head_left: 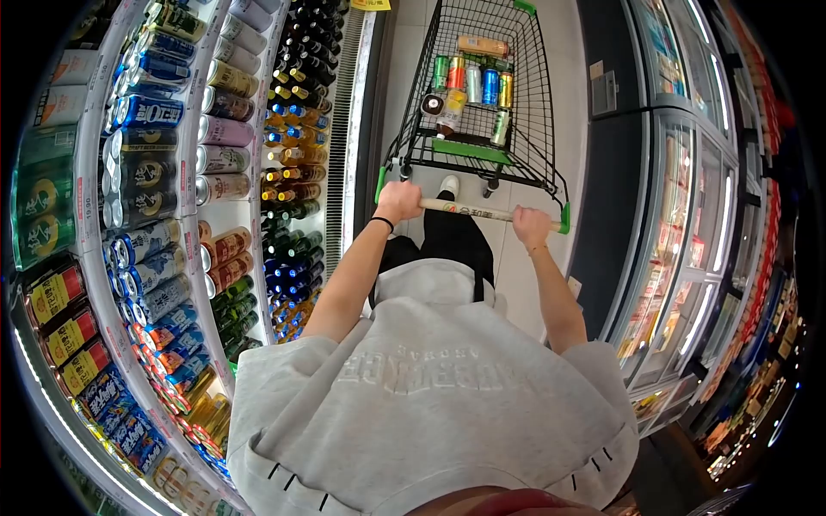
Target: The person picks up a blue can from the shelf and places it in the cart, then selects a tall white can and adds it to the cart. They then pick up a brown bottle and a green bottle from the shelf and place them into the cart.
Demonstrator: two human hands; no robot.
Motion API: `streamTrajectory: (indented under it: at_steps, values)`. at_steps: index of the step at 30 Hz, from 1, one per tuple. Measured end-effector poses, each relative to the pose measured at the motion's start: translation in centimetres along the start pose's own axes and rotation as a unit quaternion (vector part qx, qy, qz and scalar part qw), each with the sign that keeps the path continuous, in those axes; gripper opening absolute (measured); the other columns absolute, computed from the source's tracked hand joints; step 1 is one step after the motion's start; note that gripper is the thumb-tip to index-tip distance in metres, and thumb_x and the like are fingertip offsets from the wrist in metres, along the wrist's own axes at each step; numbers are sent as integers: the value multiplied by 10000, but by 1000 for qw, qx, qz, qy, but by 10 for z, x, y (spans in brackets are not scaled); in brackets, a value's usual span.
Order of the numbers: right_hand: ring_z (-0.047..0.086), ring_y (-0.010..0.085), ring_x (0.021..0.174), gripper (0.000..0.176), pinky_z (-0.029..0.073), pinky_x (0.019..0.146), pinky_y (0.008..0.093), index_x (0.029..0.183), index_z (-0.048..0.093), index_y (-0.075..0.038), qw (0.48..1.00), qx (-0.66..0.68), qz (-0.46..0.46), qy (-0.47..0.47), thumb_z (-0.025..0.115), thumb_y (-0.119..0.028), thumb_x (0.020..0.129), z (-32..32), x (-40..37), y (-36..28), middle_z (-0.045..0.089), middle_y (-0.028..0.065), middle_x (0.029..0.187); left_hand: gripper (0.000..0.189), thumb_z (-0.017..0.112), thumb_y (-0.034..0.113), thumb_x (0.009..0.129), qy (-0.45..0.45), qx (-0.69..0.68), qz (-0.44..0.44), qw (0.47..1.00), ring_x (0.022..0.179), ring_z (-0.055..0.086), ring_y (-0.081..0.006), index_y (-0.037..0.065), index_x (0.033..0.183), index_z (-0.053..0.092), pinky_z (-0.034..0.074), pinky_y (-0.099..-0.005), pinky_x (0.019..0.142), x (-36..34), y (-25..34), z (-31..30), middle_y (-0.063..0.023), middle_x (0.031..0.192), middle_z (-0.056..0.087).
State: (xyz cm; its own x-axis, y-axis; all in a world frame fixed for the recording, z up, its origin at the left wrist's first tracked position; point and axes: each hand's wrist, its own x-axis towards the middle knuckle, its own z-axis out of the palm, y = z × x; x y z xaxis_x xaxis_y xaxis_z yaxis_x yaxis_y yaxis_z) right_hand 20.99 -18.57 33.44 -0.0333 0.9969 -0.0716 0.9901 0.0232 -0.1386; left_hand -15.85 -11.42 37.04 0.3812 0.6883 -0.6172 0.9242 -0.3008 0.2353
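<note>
My left hand [400, 201] is wrapped around the left end of the shopping cart's handle [469, 211], with a dark band on the wrist. Near the handle's right end, my right hand [532, 226] is closed on it too. Ahead stretches the black wire shopping cart [535, 112] with green corners and a green flap [471, 152]. Inside lie several drink cans, among them a blue can [490, 87], a gold can [506, 89] and a green can [440, 73]. A bottle with a pale label [451, 112] and an orange package [483, 46] are also there.
On the left, long shelves hold packs of cans [151, 172] and rows of bottles [297, 138]. Glass-door freezers [667, 232] line the right side. Pale floor tiles [516, 284] run between them. My white shoe [449, 186] shows below the cart.
</note>
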Motion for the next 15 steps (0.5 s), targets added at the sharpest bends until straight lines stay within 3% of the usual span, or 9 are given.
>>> streamTrajectory:
  at_steps: [15]
  values:
    - [645, 367, 505, 480, 528, 567, 474, 587, 702, -47, 999, 41, -29, -17, 520, -300, 952, -15, 63, 18, 665, 169, 593, 210, 701, 281, 771, -10, -19, -25, 999, 864, 756, -334, 116, 855, 800, 608, -443, 797, 46, 2, -38, -133, 884, 771]
